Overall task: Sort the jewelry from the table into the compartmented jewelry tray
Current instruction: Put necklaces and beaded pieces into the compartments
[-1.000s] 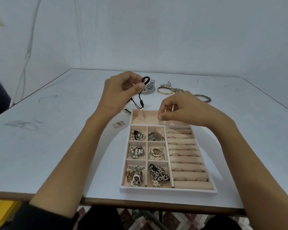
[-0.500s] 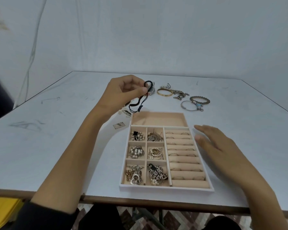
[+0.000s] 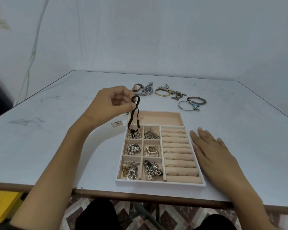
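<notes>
My left hand [image 3: 111, 103] pinches a black braided cord bracelet [image 3: 134, 113] that dangles over the tray's top-left corner, its lower end reaching the first small compartment. The beige compartmented jewelry tray [image 3: 160, 184] sits at the table's near edge; six small cells hold pearls, chains and rings, the ring rolls fill its right side, and the long back compartment [image 3: 161, 117] looks bare. My right hand [image 3: 211, 150] lies flat on the table, fingers straight, beside the tray's right wall.
Beyond the tray lie two watches [image 3: 147, 89], a gold bangle [image 3: 162, 92], a bronze chain [image 3: 178, 94], a beaded bracelet [image 3: 196, 100] and a silver bangle [image 3: 186, 106]. A small tag [image 3: 117, 124] lies left of the tray. A yellow object [image 3: 2, 205] sits below the table's left edge.
My right hand left the area over the tray's back and came down flat beside the tray's right side. The left hand let the black bracelet hang longer over the tray's corner.
</notes>
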